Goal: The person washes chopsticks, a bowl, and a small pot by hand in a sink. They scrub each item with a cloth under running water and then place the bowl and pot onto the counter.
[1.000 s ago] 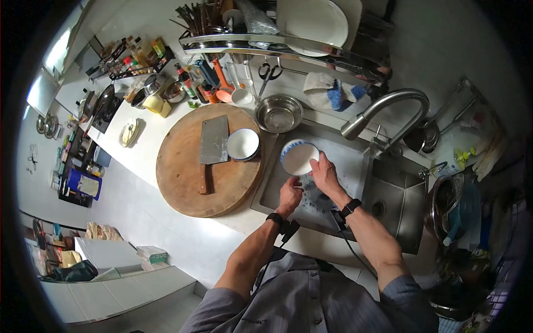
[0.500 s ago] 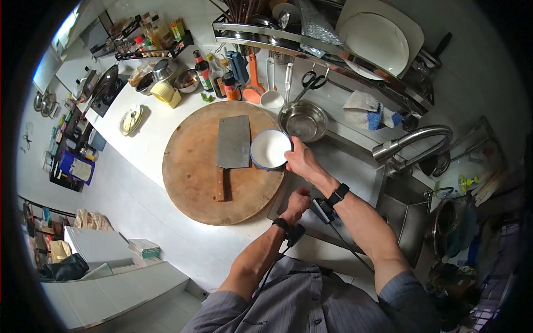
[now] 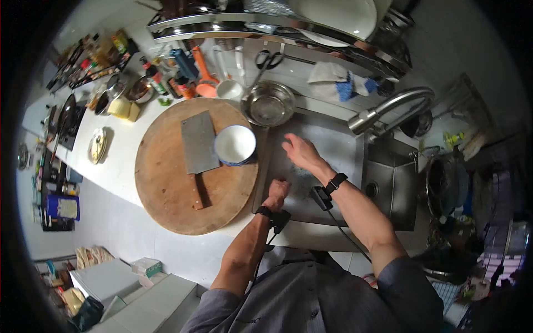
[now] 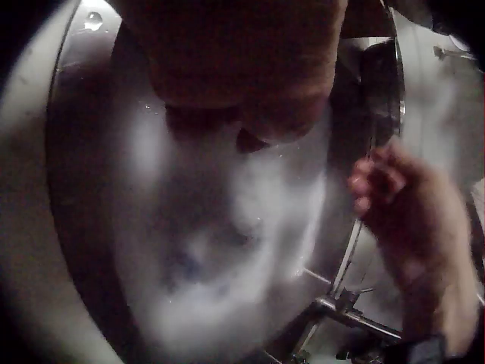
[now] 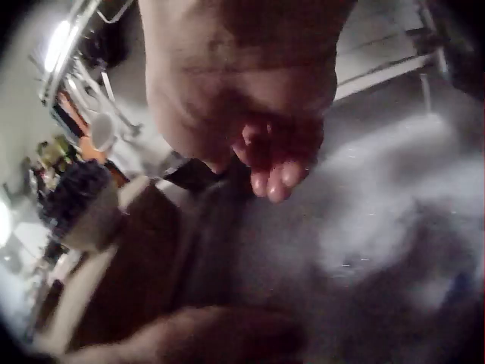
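My right hand is over the sink basin, its fingers loosely curled and nothing in them. Lower and to the left, my left hand hangs over the near left part of the basin, also with loosely bent fingers and nothing visible in it. A white bowl with a blue rim and blue-patterned outside sits on the right edge of the round wooden chopping board, beside a cleaver. Foamy water shows beneath my left hand in the left wrist view.
A steel bowl stands behind the basin's left corner. The faucet arches over the right side. Ladles, scissors and a cloth hang along the wall. A dish lies left of the board.
My right hand carried a blue-rimmed bowl from over the sink to the bowl on the board, let it go there and moved back over the basin. My left hand stayed over the sink's left side.
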### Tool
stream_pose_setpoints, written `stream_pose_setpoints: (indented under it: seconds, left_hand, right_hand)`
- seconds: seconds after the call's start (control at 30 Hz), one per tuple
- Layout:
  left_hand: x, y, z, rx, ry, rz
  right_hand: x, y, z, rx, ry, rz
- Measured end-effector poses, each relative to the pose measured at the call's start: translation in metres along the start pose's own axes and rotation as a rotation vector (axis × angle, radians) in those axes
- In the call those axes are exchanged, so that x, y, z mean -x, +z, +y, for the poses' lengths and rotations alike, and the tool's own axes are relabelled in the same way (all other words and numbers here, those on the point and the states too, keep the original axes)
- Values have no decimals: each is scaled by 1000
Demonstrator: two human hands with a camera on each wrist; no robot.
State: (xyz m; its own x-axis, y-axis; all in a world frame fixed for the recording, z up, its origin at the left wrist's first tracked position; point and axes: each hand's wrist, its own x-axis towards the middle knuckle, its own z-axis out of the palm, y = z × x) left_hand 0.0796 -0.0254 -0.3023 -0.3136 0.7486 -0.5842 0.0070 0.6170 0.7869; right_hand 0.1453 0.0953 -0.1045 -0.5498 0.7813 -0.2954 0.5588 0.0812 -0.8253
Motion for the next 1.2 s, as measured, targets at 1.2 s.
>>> stream_pose_setpoints:
  seconds: [1.2]
  left_hand:
    - [-143,109,14,-1470,663,-369]
  right_hand:
    - [119,-25,246,517,213,-254]
